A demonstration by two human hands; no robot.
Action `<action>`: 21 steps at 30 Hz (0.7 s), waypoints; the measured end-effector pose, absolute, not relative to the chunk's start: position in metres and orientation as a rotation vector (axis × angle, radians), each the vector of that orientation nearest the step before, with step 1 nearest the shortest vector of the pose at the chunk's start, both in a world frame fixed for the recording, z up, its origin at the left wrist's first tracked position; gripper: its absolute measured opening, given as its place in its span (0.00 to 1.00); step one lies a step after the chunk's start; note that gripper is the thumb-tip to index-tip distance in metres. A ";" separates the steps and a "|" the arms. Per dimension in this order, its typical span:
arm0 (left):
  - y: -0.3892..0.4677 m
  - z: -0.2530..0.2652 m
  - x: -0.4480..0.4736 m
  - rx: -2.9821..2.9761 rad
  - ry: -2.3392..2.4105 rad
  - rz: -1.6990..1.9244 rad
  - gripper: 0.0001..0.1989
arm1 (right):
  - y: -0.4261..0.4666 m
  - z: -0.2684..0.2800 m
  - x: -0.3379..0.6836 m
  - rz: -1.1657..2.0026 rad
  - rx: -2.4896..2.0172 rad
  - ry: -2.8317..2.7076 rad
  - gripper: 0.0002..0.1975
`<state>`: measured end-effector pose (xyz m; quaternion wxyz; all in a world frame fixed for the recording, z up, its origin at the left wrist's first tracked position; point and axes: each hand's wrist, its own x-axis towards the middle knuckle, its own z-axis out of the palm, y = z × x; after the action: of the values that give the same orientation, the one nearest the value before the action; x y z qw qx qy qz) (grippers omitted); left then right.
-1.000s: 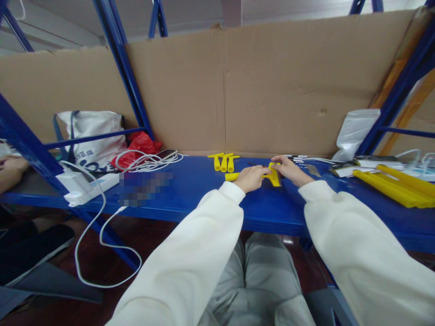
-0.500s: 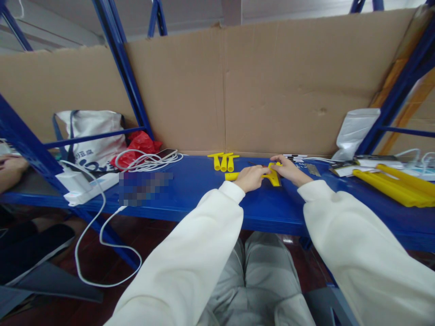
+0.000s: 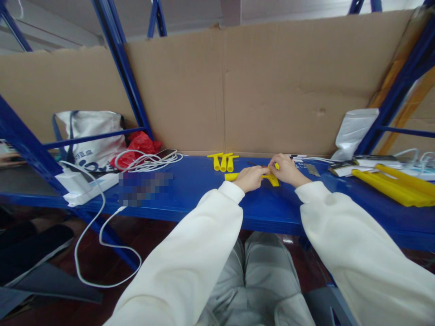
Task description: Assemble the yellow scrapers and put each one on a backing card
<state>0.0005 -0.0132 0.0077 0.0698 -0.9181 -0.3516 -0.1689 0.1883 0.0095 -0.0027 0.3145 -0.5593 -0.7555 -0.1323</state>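
Wrapped round a yellow T-shaped plastic handle [image 3: 231, 177] is my left hand [image 3: 250, 178], with the round grip end sticking out to the left. The wide flared head of the handle shows between my hands, over the blue table. My right hand [image 3: 284, 170] has its fingers pinched together at the far side of that head; anything small between the fingertips is hidden. Behind my left hand stand three similar yellow T-shaped pieces [image 3: 223, 163] in a row. A thin dark item [image 3: 250, 163] lies just behind my hands, too small to name.
Right of my hands lie a flat metal plate [image 3: 311, 170] and small black-and-white pieces [image 3: 298, 157]. Long yellow tubes [image 3: 394, 185] rest farther right on the blue table [image 3: 200, 194]. A power strip [image 3: 91, 188], white cables [image 3: 146, 161] and a cloth bag [image 3: 95, 136] are at left.
My right hand has moved slightly left, and its fingers have closed in over the head of the yellow handle. My left hand keeps its hold. A neighbour's hand at far left has shifted.
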 end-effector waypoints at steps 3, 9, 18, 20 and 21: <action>-0.014 0.008 0.000 -2.766 -1.061 -0.502 0.19 | 0.014 -0.004 0.190 -0.275 -1.540 -1.968 0.08; -0.014 0.008 0.000 -2.769 -1.069 -0.501 0.19 | 0.021 -0.006 0.186 -0.104 -1.702 -1.831 0.09; -0.015 0.009 0.000 -2.760 -1.077 -0.564 0.19 | 0.025 -0.022 0.176 -0.082 -1.620 -1.479 0.07; -0.015 0.010 0.000 -2.758 -1.077 -0.568 0.19 | 0.026 -0.024 0.176 -0.085 -1.575 -1.437 0.08; -0.015 0.010 0.000 -2.755 -1.078 -0.566 0.19 | 0.027 -0.024 0.175 -0.082 -1.565 -1.423 0.09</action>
<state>0.0003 -0.0151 0.0098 0.0649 -0.9127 -0.3571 -0.1876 0.1754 0.0270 -0.0244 0.4903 -0.6444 -0.5858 -0.0339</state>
